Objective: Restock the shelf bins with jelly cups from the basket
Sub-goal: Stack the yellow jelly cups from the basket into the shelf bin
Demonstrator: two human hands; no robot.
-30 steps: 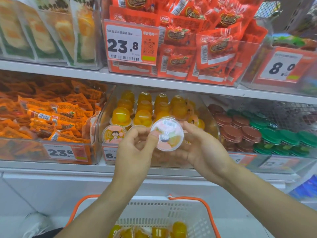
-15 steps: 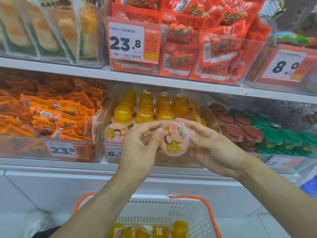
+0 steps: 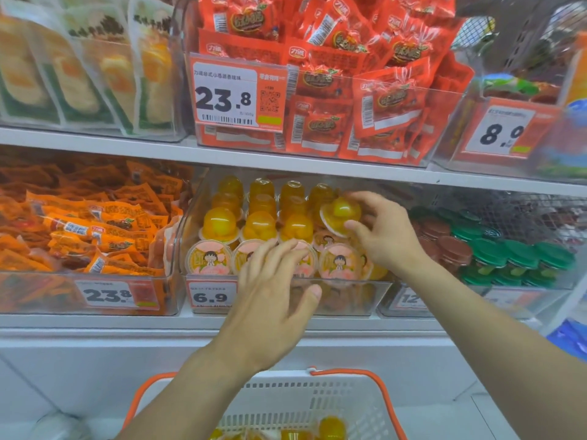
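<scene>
My right hand [image 3: 386, 231] grips an orange jelly cup [image 3: 340, 215], dome up and tilted, inside the clear shelf bin [image 3: 349, 300] on its right side. My left hand [image 3: 273, 281] reaches over the bin's front with fingers spread, touching the front row of cups with cartoon lids [image 3: 208, 257]. Rows of orange jelly cups [image 3: 259, 204] fill the bin behind. The white basket with orange handles [image 3: 305, 401] sits below, with several jelly cups [image 3: 332, 428] in it.
Left of the jelly bin stands a bin of orange snack packets [image 3: 79, 230]. To the right is a bin of brown and green lidded cups [image 3: 495, 252]. The shelf board [image 3: 286, 160] above carries red packets [image 3: 349, 90].
The cup held lid-forward by both hands has been turned dome up and moved into the bin's right side by my right hand. My left hand let go and dropped to the front row.
</scene>
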